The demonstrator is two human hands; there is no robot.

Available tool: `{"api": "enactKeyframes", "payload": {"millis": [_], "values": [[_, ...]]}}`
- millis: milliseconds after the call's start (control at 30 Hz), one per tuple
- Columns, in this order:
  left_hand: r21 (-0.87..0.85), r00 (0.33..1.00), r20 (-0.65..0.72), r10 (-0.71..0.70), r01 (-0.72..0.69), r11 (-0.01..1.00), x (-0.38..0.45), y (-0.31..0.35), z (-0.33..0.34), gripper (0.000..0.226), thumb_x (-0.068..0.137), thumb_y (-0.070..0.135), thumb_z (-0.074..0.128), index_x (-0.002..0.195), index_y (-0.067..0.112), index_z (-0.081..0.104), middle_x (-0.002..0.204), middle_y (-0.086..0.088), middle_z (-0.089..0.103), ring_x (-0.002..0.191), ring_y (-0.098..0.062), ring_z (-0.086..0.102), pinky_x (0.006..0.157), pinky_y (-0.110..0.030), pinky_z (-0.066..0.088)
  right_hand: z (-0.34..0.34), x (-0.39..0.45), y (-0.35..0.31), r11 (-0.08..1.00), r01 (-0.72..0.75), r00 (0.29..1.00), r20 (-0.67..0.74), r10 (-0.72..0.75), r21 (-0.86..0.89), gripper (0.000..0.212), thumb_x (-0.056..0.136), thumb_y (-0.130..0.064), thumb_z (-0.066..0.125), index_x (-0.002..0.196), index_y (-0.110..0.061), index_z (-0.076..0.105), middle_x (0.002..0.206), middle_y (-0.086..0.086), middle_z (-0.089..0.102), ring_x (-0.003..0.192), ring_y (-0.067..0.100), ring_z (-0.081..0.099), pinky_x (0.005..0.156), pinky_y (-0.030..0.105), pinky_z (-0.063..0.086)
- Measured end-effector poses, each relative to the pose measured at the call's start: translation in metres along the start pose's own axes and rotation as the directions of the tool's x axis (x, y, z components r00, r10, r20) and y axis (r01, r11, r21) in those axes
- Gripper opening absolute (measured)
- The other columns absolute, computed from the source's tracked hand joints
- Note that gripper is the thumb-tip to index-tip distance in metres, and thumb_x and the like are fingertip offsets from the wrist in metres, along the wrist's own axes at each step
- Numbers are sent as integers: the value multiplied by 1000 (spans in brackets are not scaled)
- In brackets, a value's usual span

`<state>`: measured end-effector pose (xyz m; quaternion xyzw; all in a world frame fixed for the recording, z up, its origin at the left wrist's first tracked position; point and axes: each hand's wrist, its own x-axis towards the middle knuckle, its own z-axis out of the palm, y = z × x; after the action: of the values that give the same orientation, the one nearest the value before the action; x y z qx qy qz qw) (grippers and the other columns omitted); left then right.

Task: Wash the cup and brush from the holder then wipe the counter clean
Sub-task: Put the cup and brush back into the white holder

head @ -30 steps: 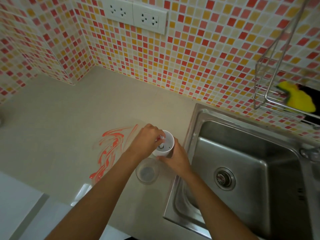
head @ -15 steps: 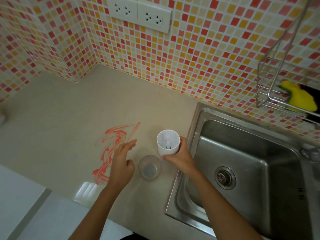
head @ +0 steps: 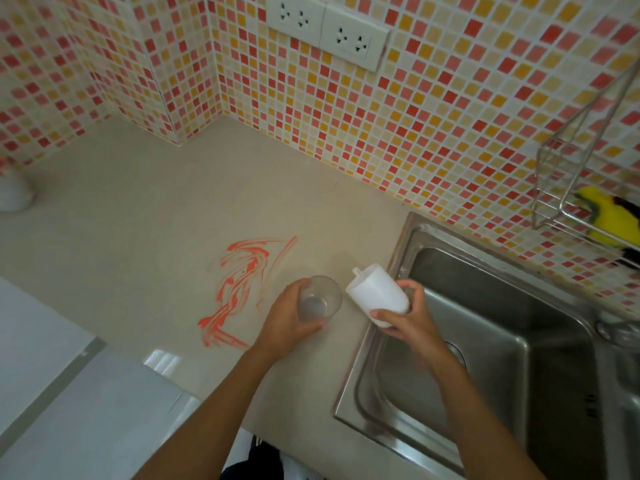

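My left hand (head: 287,318) grips a clear plastic cup (head: 320,299) standing on the beige counter (head: 138,216) just left of the sink. My right hand (head: 405,315) holds a white plastic holder (head: 377,292) tipped on its side at the sink's left rim, its base with a small peg pointing up and left. A red smear (head: 239,278) streaks the counter left of the cup. No brush shows in view.
A steel sink (head: 485,341) with a drain fills the right. A wire rack (head: 571,188) on the tiled wall holds a yellow sponge (head: 609,216). A white object (head: 14,194) sits at the far left edge. Wall sockets (head: 329,31) sit above.
My left hand moved right from the smear and closed on the clear cup. My right hand tipped the white holder from upright onto its side.
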<state>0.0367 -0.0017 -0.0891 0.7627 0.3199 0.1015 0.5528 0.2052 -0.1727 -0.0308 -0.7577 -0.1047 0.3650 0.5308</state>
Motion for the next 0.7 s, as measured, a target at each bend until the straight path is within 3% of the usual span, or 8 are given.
{"api": "enactKeyframes", "payload": {"millis": [133, 233, 367, 467, 567, 700], "values": [[-14, 999, 17, 42, -42, 999, 19, 8, 1, 85, 65, 17, 86, 137, 14, 41, 135, 4, 49, 125, -13, 47, 99, -17, 32, -1, -4, -17, 984, 93, 994, 72, -83, -153, 70, 67, 0, 83, 119, -28, 46, 120, 0, 52, 101, 16, 58, 66, 27, 57], [-17, 998, 16, 62, -61, 998, 24, 6, 1, 87, 63, 14, 87, 137, 15, 42, 135, 3, 50, 123, -13, 48, 100, -20, 35, 4, -5, -35, 936, 205, 975, 138, -172, -286, 70, 66, -5, 85, 119, -35, 51, 120, -8, 53, 104, 13, 56, 69, 17, 52], [-30, 994, 3, 110, -110, 994, 25, 6, 0, 88, 56, 15, 89, 134, 16, 48, 130, 2, 58, 116, -16, 55, 99, -36, 46, 30, -2, -60, 755, 367, 930, 202, -306, -543, 83, 60, -29, 88, 131, -41, 45, 130, -6, 48, 117, 17, 48, 93, 32, 48], [-17, 995, 2, 100, -100, 995, 27, 5, -1, 86, 51, 27, 91, 129, 21, 53, 121, 5, 64, 107, -12, 61, 92, -38, 52, 55, -4, -79, 649, 387, 915, 189, -355, -654, 88, 58, -38, 87, 131, -38, 36, 127, -8, 50, 114, 18, 40, 91, 37, 45], [-41, 996, 39, 80, -78, 996, 26, 10, -1, 81, 51, 32, 88, 125, 24, 55, 113, 8, 66, 102, -12, 63, 86, -39, 54, 72, -4, -86, 458, 436, 881, 262, -395, -775, 85, 63, -44, 83, 133, -35, 35, 130, -11, 49, 107, 15, 32, 83, 30, 38], [-155, 999, 48, -19, 27, 988, 20, 6, -2, 111, 55, 40, 90, 145, 18, 30, 131, 5, 52, 116, -18, 55, 97, -44, 48, 85, 3, -73, 414, 456, 875, 311, -371, -788, 84, 62, -41, 82, 133, -36, 36, 134, -11, 44, 113, 23, 40, 87, 30, 37]]}}
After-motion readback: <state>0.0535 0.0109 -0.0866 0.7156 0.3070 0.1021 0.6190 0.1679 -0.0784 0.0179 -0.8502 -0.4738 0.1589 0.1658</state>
